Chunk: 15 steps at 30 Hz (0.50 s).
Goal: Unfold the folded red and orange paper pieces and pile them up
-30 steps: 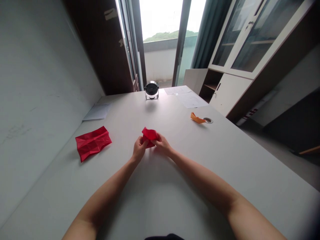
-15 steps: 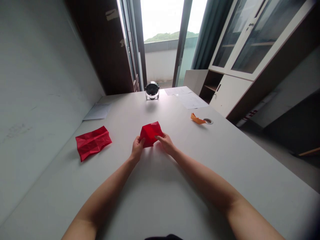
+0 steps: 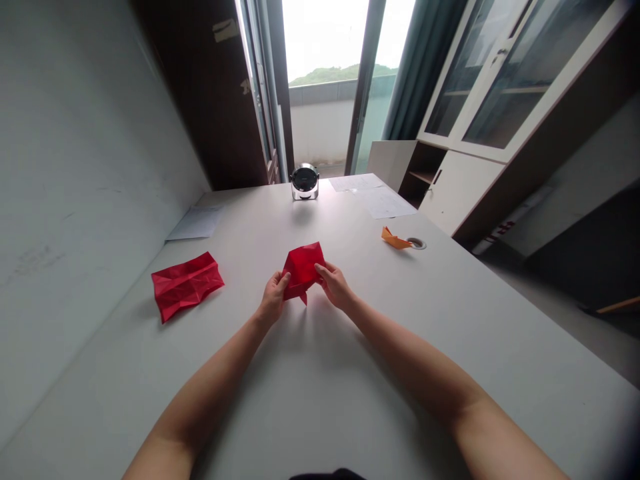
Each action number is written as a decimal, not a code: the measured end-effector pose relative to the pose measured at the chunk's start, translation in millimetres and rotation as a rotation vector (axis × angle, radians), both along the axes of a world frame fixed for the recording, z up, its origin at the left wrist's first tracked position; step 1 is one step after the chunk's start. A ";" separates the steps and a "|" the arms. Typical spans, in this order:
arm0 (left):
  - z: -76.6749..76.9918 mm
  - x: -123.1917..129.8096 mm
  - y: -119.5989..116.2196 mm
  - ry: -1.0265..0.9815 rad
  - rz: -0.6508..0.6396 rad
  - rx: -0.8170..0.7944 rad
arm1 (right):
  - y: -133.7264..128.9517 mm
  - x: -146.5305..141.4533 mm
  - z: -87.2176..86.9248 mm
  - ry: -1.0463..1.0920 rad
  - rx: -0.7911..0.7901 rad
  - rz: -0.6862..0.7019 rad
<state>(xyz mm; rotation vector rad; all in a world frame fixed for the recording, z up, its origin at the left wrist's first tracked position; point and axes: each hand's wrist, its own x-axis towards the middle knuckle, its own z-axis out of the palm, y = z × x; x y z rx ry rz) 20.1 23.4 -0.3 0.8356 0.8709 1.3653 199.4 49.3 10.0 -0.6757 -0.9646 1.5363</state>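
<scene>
Red, thin folded paper [image 3: 304,265] is pinched at both sides, over the middle of the table: the left hand [image 3: 273,293] closes thumb and fingers on its left edge, the right hand [image 3: 335,285] grips its right edge, thumb on top. It is a flat, angular piece, creased, its top corner tipped up toward the right and a small pointed flap hanging toward the person; its long axis is hard to tell, being nearly as tall as wide. Around it spreads a smooth white table [image 3: 320,393]. Well to the left lies a crinkled red sheet [image 3: 187,287], longer from side to side. Rightward, an orange folded paper [image 3: 396,239], slender and pointed, sits beside a round ring [image 3: 421,244].
</scene>
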 end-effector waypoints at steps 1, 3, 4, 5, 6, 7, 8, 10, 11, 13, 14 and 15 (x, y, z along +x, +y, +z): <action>-0.2 -0.3 0.4 0.001 0.008 0.000 | -0.9 -0.1 0.1 -0.012 0.007 0.038; -0.1 -1.2 0.9 0.005 0.024 0.012 | -2.8 -0.7 -0.7 -0.071 0.021 0.092; 0.1 -1.8 1.1 0.008 0.032 0.018 | -3.8 -1.1 -1.3 -0.101 0.026 0.106; 0.3 -2.2 1.1 0.011 0.038 0.020 | -4.7 -1.7 -1.8 -0.119 0.032 0.112; 0.4 -2.6 1.2 0.013 0.044 0.018 | -5.5 -2.3 -2.1 -0.125 0.038 0.120; 0.4 -2.9 1.3 0.012 0.049 0.013 | -6.3 -2.8 -2.1 -0.120 0.046 0.132; 0.4 -3.0 1.3 0.007 0.054 0.008 | -7.1 -3.3 -1.8 -0.110 0.054 0.147; 0.0 -3.0 1.5 -0.006 0.060 0.000 | -8.5 -4.1 -0.6 -0.087 0.071 0.190; -0.3 -2.8 1.7 -0.011 0.062 -0.003 | -9.1 -4.4 0.1 -0.080 0.077 0.209; -0.6 -2.7 2.0 -0.019 0.057 -0.009 | -10.0 -5.0 0.8 -0.072 0.089 0.220; -0.7 -2.7 2.1 -0.021 0.051 -0.013 | -10.2 -5.2 0.9 -0.070 0.093 0.211; -0.7 -2.8 2.3 -0.023 0.045 -0.016 | -10.3 -5.3 0.9 -0.069 0.096 0.194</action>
